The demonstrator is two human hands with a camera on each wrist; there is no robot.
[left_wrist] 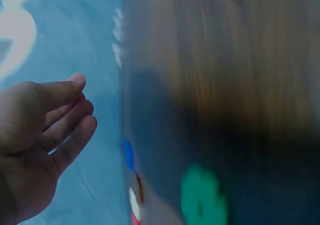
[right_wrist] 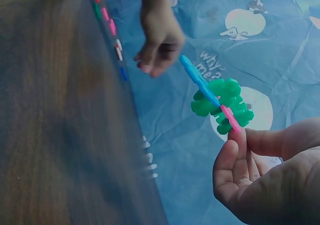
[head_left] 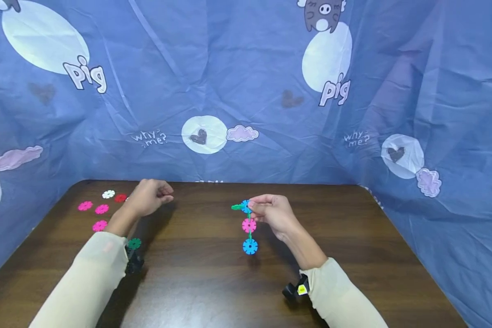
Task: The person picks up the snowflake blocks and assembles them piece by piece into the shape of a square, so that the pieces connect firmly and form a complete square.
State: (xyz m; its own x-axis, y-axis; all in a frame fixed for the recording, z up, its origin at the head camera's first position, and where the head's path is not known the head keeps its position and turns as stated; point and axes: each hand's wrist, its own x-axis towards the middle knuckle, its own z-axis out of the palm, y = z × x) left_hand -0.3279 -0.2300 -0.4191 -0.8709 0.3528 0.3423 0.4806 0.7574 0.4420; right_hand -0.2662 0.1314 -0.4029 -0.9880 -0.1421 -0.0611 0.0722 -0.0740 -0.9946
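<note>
My right hand (head_left: pixel 272 213) pinches the upper end of a chain of slotted plastic snowflake discs between thumb and fingers. The chain hangs over the table, with a blue disc (head_left: pixel 250 246) at the bottom, a pink disc (head_left: pixel 249 225) above it, green discs edge-on between, and another blue disc (head_left: pixel 245 206) at the fingertips. From that upper disc a green disc (head_left: pixel 236 207) sticks out to the left. In the right wrist view, fingertips touch a pink disc (right_wrist: pixel 231 119). My left hand (head_left: pixel 149 197) hovers over the table's far left with fingers loosely bent, holding nothing.
Loose discs lie at the table's left: white (head_left: pixel 108 194), red (head_left: pixel 120 197), several pink (head_left: pixel 85 206) and green (head_left: pixel 135 243). A blue disc (left_wrist: pixel 129 155) lies near the far edge in the left wrist view. Blue printed cloth (head_left: pixel 262 159) hangs around the wooden table (head_left: pixel 197 273).
</note>
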